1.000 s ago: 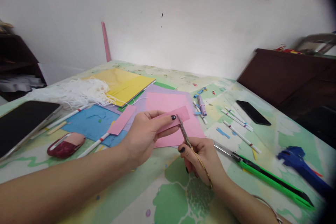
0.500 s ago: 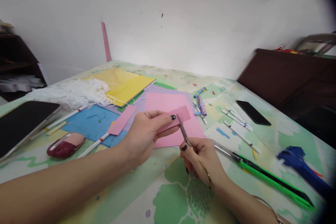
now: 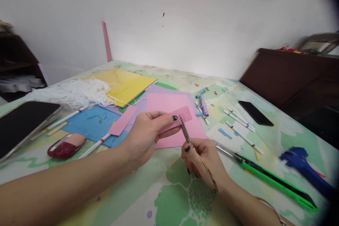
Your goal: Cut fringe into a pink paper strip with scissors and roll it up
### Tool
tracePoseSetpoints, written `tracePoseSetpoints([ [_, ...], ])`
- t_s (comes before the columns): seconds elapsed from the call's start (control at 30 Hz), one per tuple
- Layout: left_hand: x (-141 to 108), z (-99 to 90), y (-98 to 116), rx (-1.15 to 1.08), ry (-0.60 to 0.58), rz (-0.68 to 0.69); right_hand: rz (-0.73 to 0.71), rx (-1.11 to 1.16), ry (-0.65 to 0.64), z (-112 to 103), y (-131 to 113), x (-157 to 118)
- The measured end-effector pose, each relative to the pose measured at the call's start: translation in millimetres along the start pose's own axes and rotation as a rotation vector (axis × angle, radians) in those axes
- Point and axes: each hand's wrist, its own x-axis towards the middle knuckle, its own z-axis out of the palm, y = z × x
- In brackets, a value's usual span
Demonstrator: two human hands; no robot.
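My left hand [image 3: 148,132] pinches a narrow pink paper strip [image 3: 185,113] between thumb and fingers, holding it above a larger pink sheet [image 3: 166,102]. My right hand [image 3: 202,160] is closed around a pair of scissors [image 3: 185,132]. Their blade tips meet the strip's lower edge just right of my left thumb. Part of the handles is hidden in the hand. Left of my left hand, another pink strip [image 3: 124,120] lies over blue paper [image 3: 92,123] and a white rolled stick [image 3: 95,146].
A green box cutter [image 3: 275,180] lies at right, blade extended, near a blue tool [image 3: 304,166] and a black phone [image 3: 255,113]. White sticks [image 3: 243,137] lie behind it. White string [image 3: 76,91], yellow sheets [image 3: 124,84], a maroon case [image 3: 66,145] and a tablet-like device [image 3: 25,123] occupy the left.
Almost nothing differs. The scissors have shifted very slightly at the strip's edge; both hands keep their places and holds.
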Motion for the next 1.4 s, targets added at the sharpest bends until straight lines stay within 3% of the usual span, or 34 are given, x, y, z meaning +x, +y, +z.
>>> tracePoseSetpoints([
  [1.0, 0, 1.3, 0, -0.009, 0.027, -0.004, 0.085, -0.026, 0.072, 0, -9, 3],
  [1.4, 0, -0.3, 1, 0.01, 0.004, 0.011, -0.004, -0.029, 0.018, 1, -1, -1],
])
